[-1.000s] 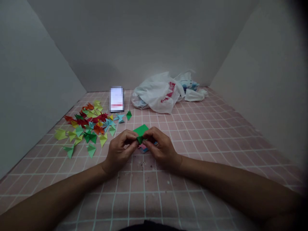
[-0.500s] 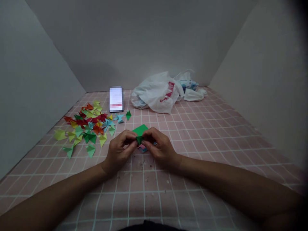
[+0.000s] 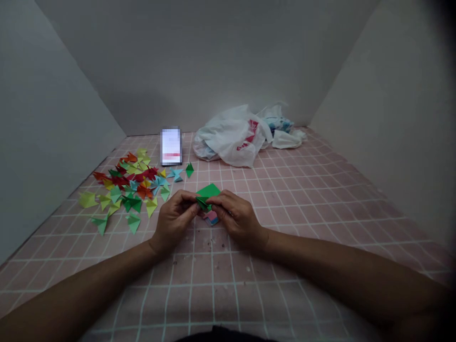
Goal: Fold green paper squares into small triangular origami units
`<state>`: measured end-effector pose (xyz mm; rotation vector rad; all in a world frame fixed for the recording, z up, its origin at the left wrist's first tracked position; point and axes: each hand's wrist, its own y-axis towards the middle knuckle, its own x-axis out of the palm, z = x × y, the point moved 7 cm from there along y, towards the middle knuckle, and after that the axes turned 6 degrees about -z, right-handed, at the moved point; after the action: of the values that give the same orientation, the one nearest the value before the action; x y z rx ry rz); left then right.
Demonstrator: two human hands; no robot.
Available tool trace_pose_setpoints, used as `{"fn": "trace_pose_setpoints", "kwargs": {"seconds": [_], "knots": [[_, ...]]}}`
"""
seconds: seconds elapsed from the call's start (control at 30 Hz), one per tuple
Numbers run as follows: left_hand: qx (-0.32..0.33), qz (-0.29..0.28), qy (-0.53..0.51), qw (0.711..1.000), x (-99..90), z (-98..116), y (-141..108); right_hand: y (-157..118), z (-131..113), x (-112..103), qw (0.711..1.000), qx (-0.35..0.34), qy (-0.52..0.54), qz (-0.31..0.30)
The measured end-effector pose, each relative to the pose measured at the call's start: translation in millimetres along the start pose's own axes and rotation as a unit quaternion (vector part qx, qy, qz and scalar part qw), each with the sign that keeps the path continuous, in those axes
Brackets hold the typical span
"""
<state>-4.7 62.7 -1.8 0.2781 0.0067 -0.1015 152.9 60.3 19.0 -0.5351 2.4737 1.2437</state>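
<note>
A small dark green folded paper (image 3: 202,203) is pinched between my two hands near the middle of the cloth. My left hand (image 3: 175,216) grips its left side between thumb and fingers. On its right side, the fingertips of my right hand (image 3: 238,219) are closed on it. Just behind and below lies a stack of square paper, its green top sheet (image 3: 209,190) showing past my fingers. A pink and blue corner of the stack (image 3: 212,217) shows on the near side; my hands hide the rest.
Many-coloured folded paper pieces (image 3: 131,202) lie spread at the left, with a single green folded piece (image 3: 189,169) nearer the middle. Behind them stands a lit phone (image 3: 171,146). White plastic bags (image 3: 231,137) sit by the back wall. Pale walls enclose three sides.
The green folded paper has turned and tilted between my fingers, so its point faces left now. More of the pink corner of the stack shows. Both hands stay in nearly the same place.
</note>
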Motion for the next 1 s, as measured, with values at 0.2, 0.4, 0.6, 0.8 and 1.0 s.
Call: {"fn": "trace_pose_setpoints", "kwargs": {"seconds": [0.2, 0.4, 0.6, 0.8, 1.0], "knots": [[-0.048, 0.031, -0.082, 0.995, -3.6, -10, 3, -4, 0, 7, 0.998, -0.011, -0.054, -0.039], [-0.051, 0.027, -0.097, 0.994, -4.9, -13, 5, -9, 6, 14, 0.993, 0.02, -0.088, -0.081], [-0.045, 0.008, -0.072, 0.996, -2.0, -9, 3, -7, 7, 13, 0.994, 0.029, -0.068, -0.084], [-0.028, 0.019, -0.065, 0.997, -2.4, -2, 3, -4, 3, 2, 0.999, 0.015, -0.026, -0.028], [-0.046, 0.013, -0.098, 0.994, -2.1, -7, 3, -6, 6, 6, 0.998, 0.02, -0.036, -0.046]]}}
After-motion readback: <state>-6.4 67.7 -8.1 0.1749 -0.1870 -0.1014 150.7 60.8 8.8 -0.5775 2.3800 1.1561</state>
